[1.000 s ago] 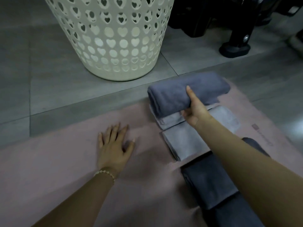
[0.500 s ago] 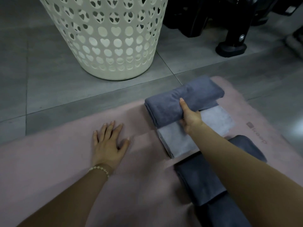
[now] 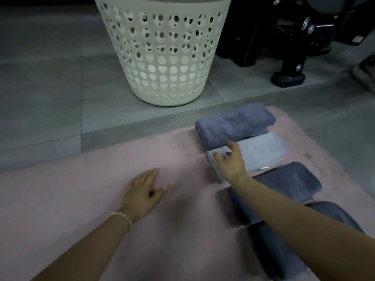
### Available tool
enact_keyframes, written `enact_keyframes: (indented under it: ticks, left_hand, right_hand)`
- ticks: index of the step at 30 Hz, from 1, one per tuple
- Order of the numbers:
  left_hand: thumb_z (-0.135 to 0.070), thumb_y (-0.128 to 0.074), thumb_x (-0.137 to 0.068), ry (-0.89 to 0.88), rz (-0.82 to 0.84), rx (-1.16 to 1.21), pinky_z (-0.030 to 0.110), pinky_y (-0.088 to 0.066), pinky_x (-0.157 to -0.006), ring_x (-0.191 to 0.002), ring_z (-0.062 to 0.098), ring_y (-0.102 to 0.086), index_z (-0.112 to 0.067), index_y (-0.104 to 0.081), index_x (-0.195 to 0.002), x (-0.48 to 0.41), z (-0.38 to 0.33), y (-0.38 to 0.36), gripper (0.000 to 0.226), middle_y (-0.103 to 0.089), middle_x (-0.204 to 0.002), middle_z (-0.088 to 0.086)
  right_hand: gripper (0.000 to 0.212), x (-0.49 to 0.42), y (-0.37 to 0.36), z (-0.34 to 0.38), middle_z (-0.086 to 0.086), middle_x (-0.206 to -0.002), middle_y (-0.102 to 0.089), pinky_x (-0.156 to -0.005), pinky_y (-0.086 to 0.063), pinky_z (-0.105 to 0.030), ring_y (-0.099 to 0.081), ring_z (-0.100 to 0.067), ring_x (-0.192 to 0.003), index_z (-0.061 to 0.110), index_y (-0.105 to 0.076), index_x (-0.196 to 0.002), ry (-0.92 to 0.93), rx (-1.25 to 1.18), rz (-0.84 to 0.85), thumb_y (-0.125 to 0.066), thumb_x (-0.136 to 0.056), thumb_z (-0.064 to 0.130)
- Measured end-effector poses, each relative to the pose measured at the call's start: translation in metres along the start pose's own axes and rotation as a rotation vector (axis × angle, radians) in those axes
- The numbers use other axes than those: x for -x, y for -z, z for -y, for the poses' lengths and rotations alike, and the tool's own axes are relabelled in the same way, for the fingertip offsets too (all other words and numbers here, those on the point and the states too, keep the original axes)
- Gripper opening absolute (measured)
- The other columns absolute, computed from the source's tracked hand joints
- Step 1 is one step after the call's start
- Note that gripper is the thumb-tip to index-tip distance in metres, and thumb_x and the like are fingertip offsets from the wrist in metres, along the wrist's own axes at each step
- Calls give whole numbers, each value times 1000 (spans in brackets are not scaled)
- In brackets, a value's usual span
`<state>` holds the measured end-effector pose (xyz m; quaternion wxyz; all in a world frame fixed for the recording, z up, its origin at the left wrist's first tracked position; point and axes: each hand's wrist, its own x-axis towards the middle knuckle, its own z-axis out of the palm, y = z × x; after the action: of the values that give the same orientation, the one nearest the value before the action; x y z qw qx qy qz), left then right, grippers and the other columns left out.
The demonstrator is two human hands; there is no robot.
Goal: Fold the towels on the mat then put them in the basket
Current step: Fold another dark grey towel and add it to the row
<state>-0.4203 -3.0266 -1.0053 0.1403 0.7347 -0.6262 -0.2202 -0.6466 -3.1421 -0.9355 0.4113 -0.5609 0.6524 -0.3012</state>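
Right hand [image 3: 229,163] isn't gripping anything. Its fingers are loose and spread, hanging over the near left corner of the pale grey towel [image 3: 261,151]. It's blurry, so I can't tell if the fingertips actually touch the cloth. Left hand [image 3: 144,191] lies flat on the pink mat [image 3: 71,189], palm down, holding nothing.

Where the towels are: all folded, in a row along the right side of the mat. The blue-grey towel [image 3: 233,124] is the one nearest the basket [image 3: 162,57] and seems to overlap the pale one's far edge. The dark grey towels [image 3: 288,181] lie closer in, partly hidden by the right forearm. The basket stands on the tiled floor [image 3: 40,98] just off the mat, and I can't make out whether anything's in it.

My guess is the folding's about done and the step now is picking up. To do it well I'd slide the fingers under the folded edge rather than the loose one, thumb on top — then bring the left hand across to support the other end, so the folds don't drop open going over that tall rim.
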Motion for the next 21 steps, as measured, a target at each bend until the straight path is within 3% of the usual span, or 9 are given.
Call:
enact_keyframes:
  ticks: [5,9,12,17,21]
  left_hand:
    - [-97,-13,-52,139,-16,48,25,-23,-112,-134,16,-37,-20,-30,-146,83,63,63,123,-41,-146,-2]
    - [-86,-21,-72,308,-26,-103,22,-19,-112,-137,12,-31,-28,-23,-148,188,131,116,96,-35,-150,-6]
    - [-74,-35,-79,475,-54,-185,24,-21,-111,-136,16,-34,-26,-25,-148,280,182,146,85,-37,-149,-2]
    - [-54,-60,-83,791,-234,-190,37,-38,-102,-122,27,-50,-17,-41,-140,415,234,157,70,-52,-136,6]
    - [-73,-37,-73,841,-285,-224,45,-36,-108,-131,31,-43,-14,-35,-144,459,266,150,93,-39,-148,8]
  right_hand:
    - [68,76,-80,20,-4,-153,-26,-112,-21,-24,-27,-17,-141,13,-28,-145,366,383,458,-63,-88,26]
    - [69,128,-153,42,2,-158,-12,-114,-20,-26,-17,-13,-144,20,-23,-148,490,529,736,-58,-91,34]
    - [67,172,-205,51,4,-159,-10,-115,-21,-29,-17,-14,-144,21,-23,-149,507,564,831,-56,-92,34]
    - [67,261,-284,49,4,-158,-14,-116,-18,-30,-18,-16,-144,21,-27,-147,616,614,979,-58,-90,35]
    - [70,317,-327,44,7,-158,-10,-118,-3,-37,-4,-20,-146,28,-23,-148,864,809,944,-49,-88,54]
